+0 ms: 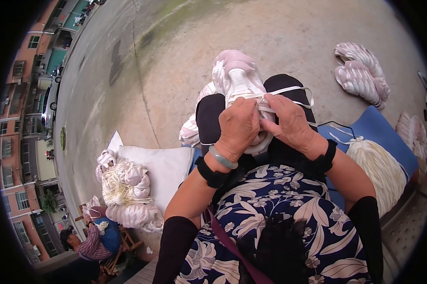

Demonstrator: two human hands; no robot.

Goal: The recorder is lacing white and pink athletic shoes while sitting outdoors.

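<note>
A pink and white sneaker (239, 78) rests between my knees, its toe pointing away from me. Over its upper part my left hand (239, 123) is closed, fingers curled on the white lace near the eyelets; the fingertips are partly hidden. Close beside it, my right hand (290, 119) pinches the lace between thumb and fingers. A loose loop of white shoelace (296, 88) sticks out to the right above my right knee. The hands cover much of the shoe's tongue and opening.
At right, a bundle of cream laces (377, 168) lies by a blue sheet (381, 124). Several similar sneakers (362, 78) sit on the ground beyond. Left, sneakers and laces (128, 187) are piled beside a white sheet (163, 168). Another person (92, 244) sits at lower left.
</note>
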